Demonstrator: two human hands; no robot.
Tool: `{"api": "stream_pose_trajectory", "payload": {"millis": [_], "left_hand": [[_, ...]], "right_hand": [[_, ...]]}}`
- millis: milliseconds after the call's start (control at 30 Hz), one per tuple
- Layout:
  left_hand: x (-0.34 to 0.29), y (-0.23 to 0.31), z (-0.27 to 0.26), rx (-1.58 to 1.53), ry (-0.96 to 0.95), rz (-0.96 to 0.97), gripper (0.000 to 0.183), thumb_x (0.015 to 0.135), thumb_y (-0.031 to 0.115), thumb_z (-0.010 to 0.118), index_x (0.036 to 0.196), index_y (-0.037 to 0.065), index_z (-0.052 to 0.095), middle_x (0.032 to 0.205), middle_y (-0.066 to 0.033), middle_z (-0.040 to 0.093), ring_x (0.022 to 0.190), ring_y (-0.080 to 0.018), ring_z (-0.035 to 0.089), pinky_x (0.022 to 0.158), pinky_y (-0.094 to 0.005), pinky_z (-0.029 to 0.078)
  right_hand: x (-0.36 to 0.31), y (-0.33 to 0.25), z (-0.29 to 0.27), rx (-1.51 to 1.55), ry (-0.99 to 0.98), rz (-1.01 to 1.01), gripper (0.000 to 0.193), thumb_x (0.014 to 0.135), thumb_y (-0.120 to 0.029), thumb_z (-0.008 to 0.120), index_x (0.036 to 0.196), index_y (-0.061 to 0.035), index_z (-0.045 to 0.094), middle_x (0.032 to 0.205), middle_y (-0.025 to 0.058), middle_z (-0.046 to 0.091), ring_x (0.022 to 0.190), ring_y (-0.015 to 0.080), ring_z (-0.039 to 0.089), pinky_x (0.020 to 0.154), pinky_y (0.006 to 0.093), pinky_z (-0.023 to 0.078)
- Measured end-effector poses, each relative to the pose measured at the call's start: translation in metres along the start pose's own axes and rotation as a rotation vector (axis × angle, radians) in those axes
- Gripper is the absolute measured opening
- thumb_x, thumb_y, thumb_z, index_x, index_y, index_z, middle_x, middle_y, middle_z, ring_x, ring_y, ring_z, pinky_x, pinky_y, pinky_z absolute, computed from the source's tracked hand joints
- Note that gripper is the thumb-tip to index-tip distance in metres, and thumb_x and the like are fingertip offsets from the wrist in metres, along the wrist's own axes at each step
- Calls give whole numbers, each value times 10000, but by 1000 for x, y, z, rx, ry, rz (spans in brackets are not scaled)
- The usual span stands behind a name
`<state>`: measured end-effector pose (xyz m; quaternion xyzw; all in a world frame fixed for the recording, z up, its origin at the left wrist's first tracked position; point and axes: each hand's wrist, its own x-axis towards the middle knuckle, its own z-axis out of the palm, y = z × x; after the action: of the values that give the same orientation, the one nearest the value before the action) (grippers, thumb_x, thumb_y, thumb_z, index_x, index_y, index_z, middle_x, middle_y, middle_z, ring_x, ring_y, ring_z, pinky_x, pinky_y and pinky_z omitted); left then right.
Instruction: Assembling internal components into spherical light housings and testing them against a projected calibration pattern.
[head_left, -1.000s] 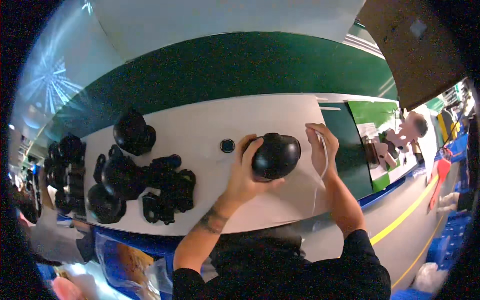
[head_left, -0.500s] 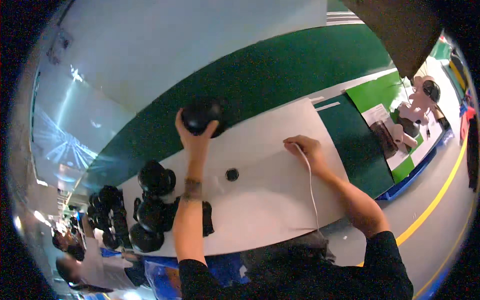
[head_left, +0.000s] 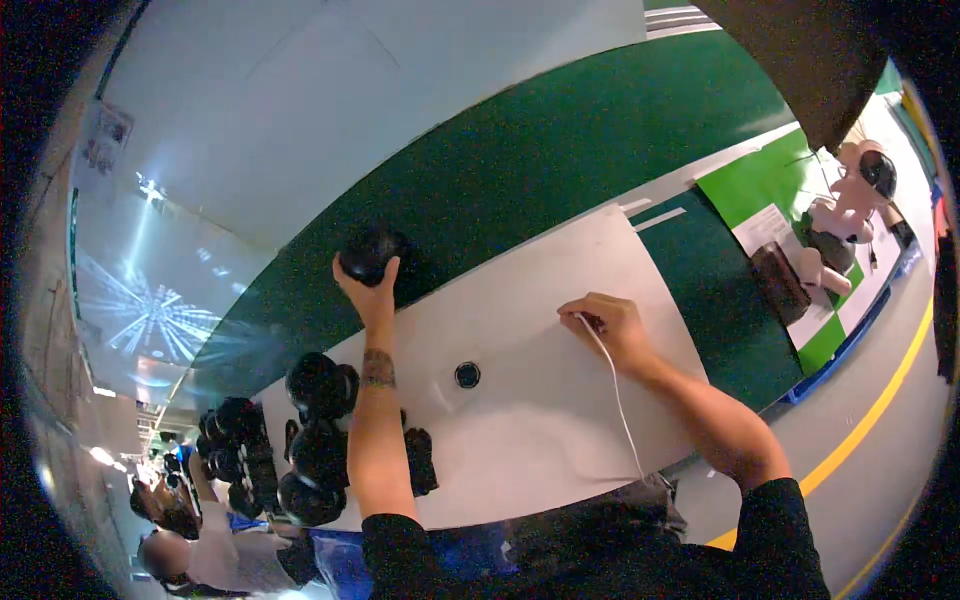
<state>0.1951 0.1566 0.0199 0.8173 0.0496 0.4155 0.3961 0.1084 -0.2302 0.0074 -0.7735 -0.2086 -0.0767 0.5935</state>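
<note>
My left hand (head_left: 372,295) is wrapped round a glossy black rounded object (head_left: 370,250) over the green surface (head_left: 480,170), beyond the white worktop's far edge. My fingers cover part of it, and its exact kind cannot be made out. Over the right half of the white worktop (head_left: 540,430), my right hand (head_left: 618,332) pinches the end of a thin white cable (head_left: 621,400). The cable runs down past the worktop's near edge. Between my arms a small round black disc with a pale rim (head_left: 467,375) sits in the worktop.
Several black rounded objects (head_left: 318,455) cluster left of my left forearm. On the right lie a green-and-white mat (head_left: 757,190), a dark brown block (head_left: 780,282) and a pale pink figure with a dark round face (head_left: 855,190). A streaked light pattern (head_left: 155,320) shows at far left; a co-worker (head_left: 230,550) is below.
The black object and my left hand appear farther left and slightly lower. The whole view has shifted a little. My right hand still pinches the cable. The light pattern at left looks brighter and fuller.
</note>
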Motion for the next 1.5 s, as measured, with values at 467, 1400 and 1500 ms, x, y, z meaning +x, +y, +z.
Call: {"api": "stream_pose_trajectory", "payload": {"millis": [467,1400,1500], "left_hand": [[17,-33,-56,-1,-116,-217,1079,726,250,870,1532,65,177,1451,-192,336,1288,-311,406,1090,-396,339],[-40,99,-163,772,64,119,675,791,244,758,1333,-6,443,1356,-227,470,1282,-409,423,1037,-472,402],[-39,52,-222,927,-56,-75,778,817,440,730,1356,-30,422,1338,-272,465,1231,-436,459,1002,-483,421]], "right_hand": [[1,-3,8,-39,-24,-45,112,872,-130,705,947,-48,716,865,135,703,696,228,678,634,318,539],[-2,-3,-1,-51,-53,64,137,877,-105,703,985,-22,715,902,115,708,817,172,673,755,290,532],[-2,-12,0,40,-117,181,161,895,-125,689,1009,-12,703,926,111,710,834,172,671,765,295,532]]}}
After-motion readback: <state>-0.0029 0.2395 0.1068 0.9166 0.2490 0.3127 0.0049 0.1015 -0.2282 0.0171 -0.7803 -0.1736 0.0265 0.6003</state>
